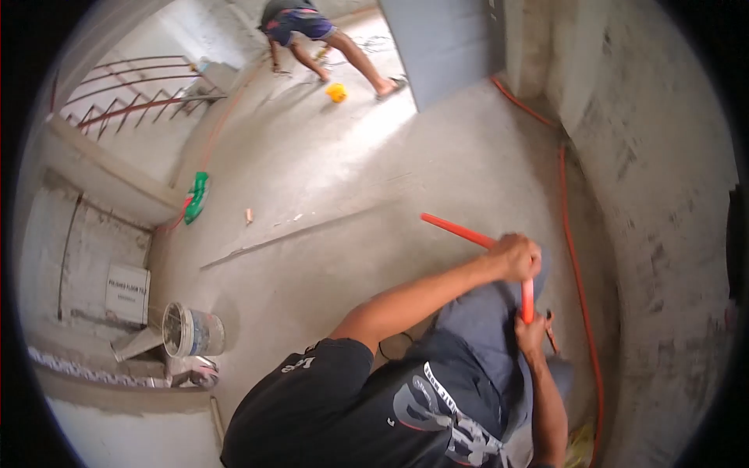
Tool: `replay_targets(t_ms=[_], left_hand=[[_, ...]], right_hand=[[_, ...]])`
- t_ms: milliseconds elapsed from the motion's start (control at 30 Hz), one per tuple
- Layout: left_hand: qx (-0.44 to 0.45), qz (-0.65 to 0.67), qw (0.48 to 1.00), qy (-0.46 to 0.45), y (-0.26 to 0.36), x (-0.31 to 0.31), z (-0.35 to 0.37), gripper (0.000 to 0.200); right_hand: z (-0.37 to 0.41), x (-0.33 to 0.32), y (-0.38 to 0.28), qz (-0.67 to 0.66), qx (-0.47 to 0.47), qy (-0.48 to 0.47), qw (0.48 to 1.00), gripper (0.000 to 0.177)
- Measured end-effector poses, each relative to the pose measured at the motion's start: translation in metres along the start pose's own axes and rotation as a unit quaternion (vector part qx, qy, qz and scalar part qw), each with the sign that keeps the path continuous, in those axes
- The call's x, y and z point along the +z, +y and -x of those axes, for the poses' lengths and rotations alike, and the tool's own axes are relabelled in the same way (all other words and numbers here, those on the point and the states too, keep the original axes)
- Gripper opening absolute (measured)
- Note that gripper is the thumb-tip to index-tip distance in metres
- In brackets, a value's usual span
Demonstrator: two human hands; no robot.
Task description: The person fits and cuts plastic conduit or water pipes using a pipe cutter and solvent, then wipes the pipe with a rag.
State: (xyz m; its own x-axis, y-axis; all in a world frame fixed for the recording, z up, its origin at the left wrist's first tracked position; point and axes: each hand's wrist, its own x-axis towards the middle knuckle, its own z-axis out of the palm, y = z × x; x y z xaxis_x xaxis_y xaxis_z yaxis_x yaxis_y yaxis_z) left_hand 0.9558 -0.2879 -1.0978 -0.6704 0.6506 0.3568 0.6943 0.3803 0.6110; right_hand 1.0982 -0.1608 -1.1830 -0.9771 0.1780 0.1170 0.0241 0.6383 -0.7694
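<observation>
I hold the left arm (421, 296) extended across the front, the left hand (516, 258) clenched; the right arm (550, 409) reaches forward, the right hand (532, 334), partly hidden, apparently curled nearby.

bright light glares off the floor (374, 132) beside the grey door (449, 47)! dimmer nearer in, and the black-rimmed round view bends the wall (663, 195).

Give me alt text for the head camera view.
The left hand grips an orange pipe where it turns, the right hand lower on it. Beyond, another person bends over near a yellow container.
</observation>
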Motion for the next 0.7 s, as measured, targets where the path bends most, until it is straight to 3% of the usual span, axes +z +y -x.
replay_targets(t_ms=[67, 100, 133, 167, 200, 233, 267, 300, 367, 400, 467, 533, 600, 667, 700], left_hand=[[0.065, 0.055, 0.996, 0.031, 0.002, -0.014, 0.000, 0.026], [0.097, 0.055, 0.994, -0.011, 0.009, -0.030, 0.007, 0.028], [0.129, 0.057, 0.988, -0.054, 0.021, -0.044, 0.012, 0.030], [0.166, 0.094, 0.979, -0.076, 0.030, -0.048, 0.017, 0.033], [0.200, 0.131, 0.966, -0.098, 0.039, -0.049, 0.022, 0.035], [0.189, 0.124, 0.970, -0.084, 0.051, -0.055, 0.025, 0.035], [0.197, 0.190, 0.953, -0.126, 0.063, -0.060, 0.025, 0.034], [0.207, 0.256, 0.929, -0.169, 0.068, -0.063, 0.028, 0.033], [0.164, 0.229, 0.947, -0.155, 0.058, -0.048, 0.031, 0.032], [0.125, 0.208, 0.958, -0.151, 0.050, -0.035, 0.031, 0.031], [0.153, 0.166, 0.970, -0.091, 0.037, -0.009, 0.028, 0.026], [0.105, 0.076, 0.991, -0.043, 0.029, 0.010, 0.016, 0.020], [0.064, 0.067, 0.995, -0.050, 0.017, 0.023, 0.005, 0.017], [-0.052, -0.039, 0.997, -0.045, 0.000, 0.041, 0.000, 0.018], [-0.049, -0.035, 0.997, -0.046, 0.001, 0.037, -0.001, 0.018]], right_hand=[[0.010, -0.006, 0.001, -0.005, 0.036, -0.059, 0.998, 0.021], [0.017, -0.032, -0.035, -0.078, 0.073, -0.123, 0.987, 0.018], [0.029, -0.045, -0.041, -0.215, 0.229, -0.284, 0.906, 0.017], [0.047, -0.053, -0.046, -0.291, 0.202, -0.336, 0.873, 0.019], [0.070, -0.050, -0.047, -0.444, 0.159, -0.381, 0.795, 0.026], [0.085, -0.054, -0.064, -0.515, 0.208, -0.415, 0.720, 0.030], [0.094, -0.062, -0.075, -0.578, 0.258, -0.442, 0.636, 0.035], [0.096, -0.065, -0.073, -0.572, 0.256, -0.455, 0.633, 0.035], [0.098, -0.067, -0.070, -0.440, 0.356, -0.321, 0.759, 0.038], [0.089, -0.065, -0.071, -0.330, 0.321, -0.274, 0.844, 0.032], [0.083, -0.031, 0.006, -0.170, 0.202, -0.220, 0.939, 0.026], [0.062, -0.015, 0.043, -0.159, 0.077, -0.106, 0.979, 0.024], [0.036, -0.011, 0.054, -0.106, 0.093, -0.127, 0.982, 0.028], [0.025, 0.008, 0.056, -0.098, 0.054, 0.008, 0.994, 0.027], [0.021, 0.015, 0.063, -0.095, 0.056, 0.011, 0.994, 0.027]])
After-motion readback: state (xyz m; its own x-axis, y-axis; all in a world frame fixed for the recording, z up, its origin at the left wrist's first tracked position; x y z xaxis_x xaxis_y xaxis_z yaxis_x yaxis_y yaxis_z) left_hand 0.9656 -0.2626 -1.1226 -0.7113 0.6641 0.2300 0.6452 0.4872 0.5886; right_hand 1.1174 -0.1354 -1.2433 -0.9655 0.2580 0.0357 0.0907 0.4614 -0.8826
